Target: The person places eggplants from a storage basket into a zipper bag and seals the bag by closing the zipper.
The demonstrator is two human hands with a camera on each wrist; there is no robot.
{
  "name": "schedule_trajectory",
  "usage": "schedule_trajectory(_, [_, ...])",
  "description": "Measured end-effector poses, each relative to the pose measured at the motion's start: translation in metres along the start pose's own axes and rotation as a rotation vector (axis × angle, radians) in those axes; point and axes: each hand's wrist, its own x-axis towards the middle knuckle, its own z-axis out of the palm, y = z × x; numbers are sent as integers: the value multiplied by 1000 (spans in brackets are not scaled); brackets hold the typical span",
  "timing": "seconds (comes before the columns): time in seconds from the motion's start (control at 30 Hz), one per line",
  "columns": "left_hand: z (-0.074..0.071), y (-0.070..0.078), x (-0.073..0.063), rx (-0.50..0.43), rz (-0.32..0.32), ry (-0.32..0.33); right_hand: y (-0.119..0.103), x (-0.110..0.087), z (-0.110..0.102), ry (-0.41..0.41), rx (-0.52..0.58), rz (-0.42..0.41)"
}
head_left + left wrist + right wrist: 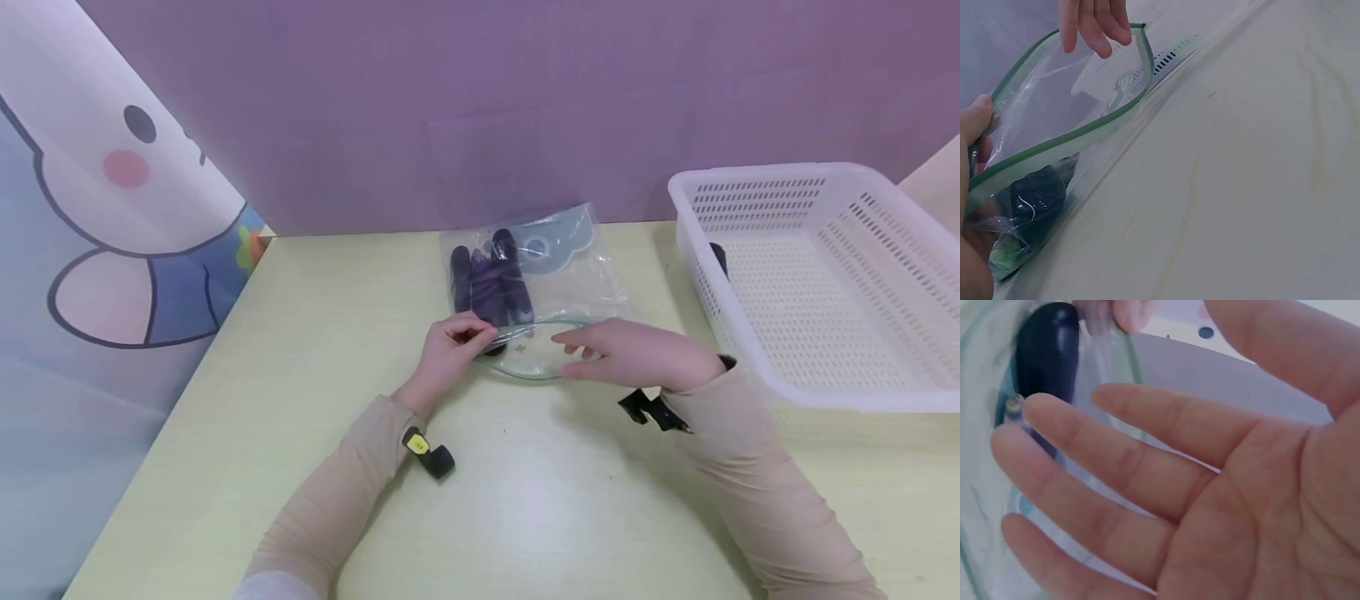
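A clear zip bag (573, 292) with a green-edged mouth lies on the table, its mouth spread apart toward me. Inside, at its left side, are several dark purple eggplants (512, 275); one shows glossy in the right wrist view (1047, 353). My left hand (455, 346) pinches the left end of the bag's mouth between thumb and fingers. At the right end of the mouth is my right hand (633, 352), its fingers extended and slightly bent over the opening. The right wrist view shows its palm (1235, 506) with nothing in it.
To the right stands a white perforated basket (750, 333), with a small dark thing (718, 258) at its left wall. The pale table (525, 500) meets a purple panel (487, 108) at the back. A cartoon-printed sheet (97, 417) hangs at the left.
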Motion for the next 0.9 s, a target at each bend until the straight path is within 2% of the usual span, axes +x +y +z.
schedule_trajectory(0.37, [0,-2,0,-3,3,-3,1,-8,-7,45,1,-33])
schedule_trajectory(0.6, [-1,-4,0,1,2,-5,3,-12,-10,107,7,-47])
schedule_trajectory(0.9, [-1,-3,0,4,0,-3,4,-14,-12,160,4,-31])
